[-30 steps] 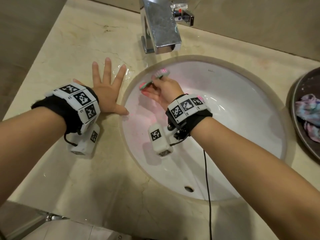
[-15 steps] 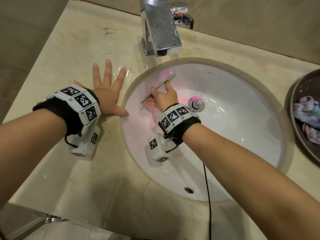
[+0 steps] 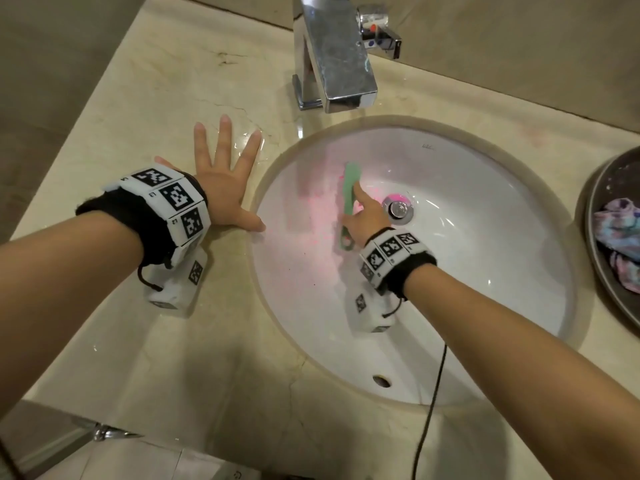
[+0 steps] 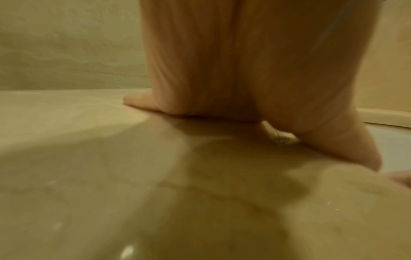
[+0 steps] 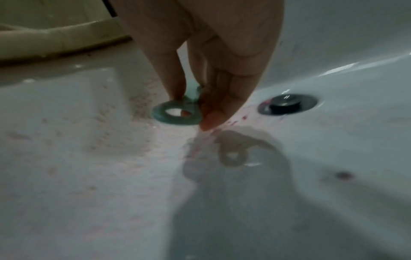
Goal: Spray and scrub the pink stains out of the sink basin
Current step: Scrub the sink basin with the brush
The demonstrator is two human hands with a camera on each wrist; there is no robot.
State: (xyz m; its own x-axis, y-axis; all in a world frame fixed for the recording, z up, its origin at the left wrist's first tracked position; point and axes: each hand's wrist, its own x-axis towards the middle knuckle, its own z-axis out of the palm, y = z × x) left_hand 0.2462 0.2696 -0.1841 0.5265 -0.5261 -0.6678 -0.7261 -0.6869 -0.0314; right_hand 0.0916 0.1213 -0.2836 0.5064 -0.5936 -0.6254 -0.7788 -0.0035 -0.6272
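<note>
From the head view the scrubbing step is under way: the right hand point(image 3: 363, 220) grips a green brush point(image 3: 349, 199) by its handle, forefinger laid along it, head pointing to 12 o'clock over the pink stains point(image 3: 318, 216) on the sink point(image 3: 485, 237) wall, at 9 o'clock of the drain point(image 3: 398, 207). Next, I judge, come strokes across the remaining pink. The left hand point(image 3: 225, 188) lies spread flat on the counter point(image 3: 138, 98). The left wrist view shows that palm pressed to the counter. The right wrist view shows fingers point(image 5: 173, 73) pinching the brush's ringed end point(image 5: 175, 112) above speckled pink.
</note>
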